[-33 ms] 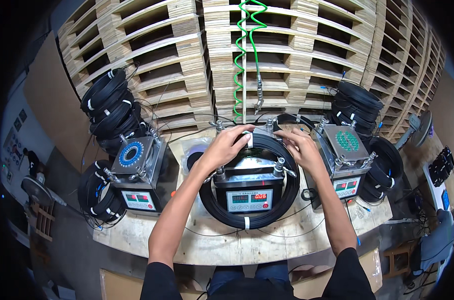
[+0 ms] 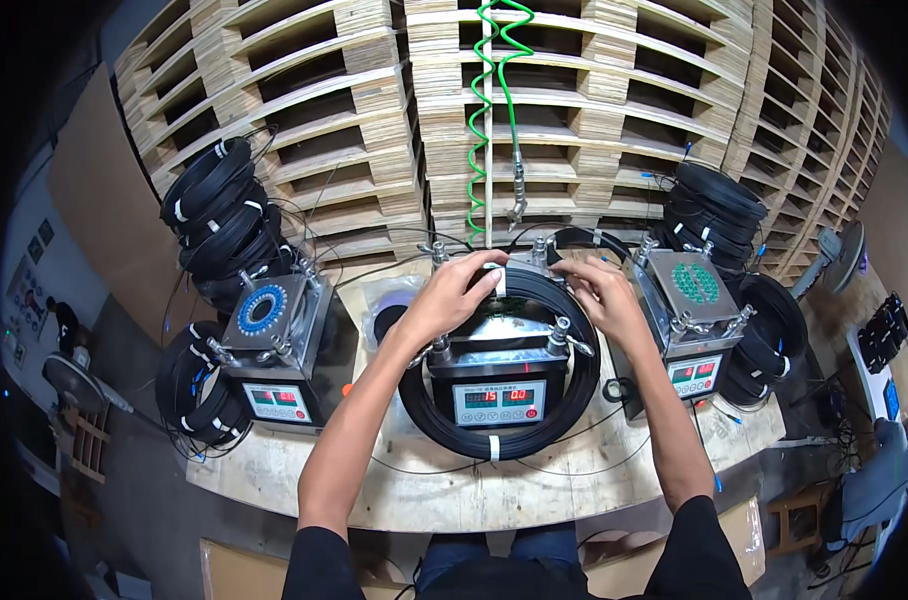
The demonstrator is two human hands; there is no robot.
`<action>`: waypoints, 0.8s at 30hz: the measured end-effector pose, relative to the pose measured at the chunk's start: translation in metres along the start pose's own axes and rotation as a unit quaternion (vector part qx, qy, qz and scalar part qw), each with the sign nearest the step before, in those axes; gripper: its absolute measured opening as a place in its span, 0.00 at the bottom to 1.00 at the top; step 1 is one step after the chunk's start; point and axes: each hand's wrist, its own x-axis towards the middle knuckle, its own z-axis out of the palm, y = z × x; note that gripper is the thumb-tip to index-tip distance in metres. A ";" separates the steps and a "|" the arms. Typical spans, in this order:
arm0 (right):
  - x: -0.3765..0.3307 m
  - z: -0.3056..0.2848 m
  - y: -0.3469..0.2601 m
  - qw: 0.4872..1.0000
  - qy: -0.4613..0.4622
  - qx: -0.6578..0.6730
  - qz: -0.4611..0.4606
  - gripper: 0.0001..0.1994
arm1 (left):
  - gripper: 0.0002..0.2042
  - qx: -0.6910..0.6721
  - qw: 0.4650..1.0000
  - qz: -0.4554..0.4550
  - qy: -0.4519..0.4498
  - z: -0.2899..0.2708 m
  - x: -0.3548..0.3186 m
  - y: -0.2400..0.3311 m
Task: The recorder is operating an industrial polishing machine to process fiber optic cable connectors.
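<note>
A large coil of black cable point(image 2: 444, 432) with white tape bands hangs around the front of the middle machine point(image 2: 499, 360), a metal-topped box with a lit red display and clamp posts at its corners. At the coil's upper left, my left hand point(image 2: 454, 292) is closed, fingers and thumb pinched on the cable by a white band point(image 2: 500, 284). My right hand point(image 2: 606, 292) curls over the coil's upper right, its fingers bent around the cable. The fingertips are partly hidden, and the middle machine's top plate is largely behind the coil and hands.
Similar machines stand left point(image 2: 276, 345), with a blue ring of parts, and right point(image 2: 689, 330), with green parts. Black cable coils pile up left point(image 2: 214, 200) and right point(image 2: 714, 210). A green air hose point(image 2: 514, 110) hangs before stacked wooden pallets point(image 2: 364, 120).
The red digits on the middle machine's display have changed. My hands and the coil stay almost where they were, with only a slight shift of the right hand.
</note>
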 end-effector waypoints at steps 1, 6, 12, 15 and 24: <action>0.002 -0.001 0.003 0.999 -0.002 0.040 0.006 0.17 | 0.16 -0.002 1.000 0.001 -0.002 0.001 0.003 -0.003; 0.023 0.017 -0.001 0.997 -0.032 0.041 -0.054 0.17 | 0.14 0.017 1.000 0.017 0.013 -0.001 0.001 -0.009; 0.040 0.009 0.003 0.988 -0.130 0.040 -0.077 0.25 | 0.14 0.007 1.000 0.009 -0.006 -0.004 0.003 -0.011; 0.039 0.010 0.007 0.986 -0.138 -0.006 -0.091 0.30 | 0.15 -0.007 1.000 0.012 -0.022 -0.005 0.004 -0.013; 0.053 0.006 -0.012 0.973 -0.122 -0.155 -0.123 0.31 | 0.17 -0.033 0.999 0.004 -0.023 -0.005 0.005 -0.013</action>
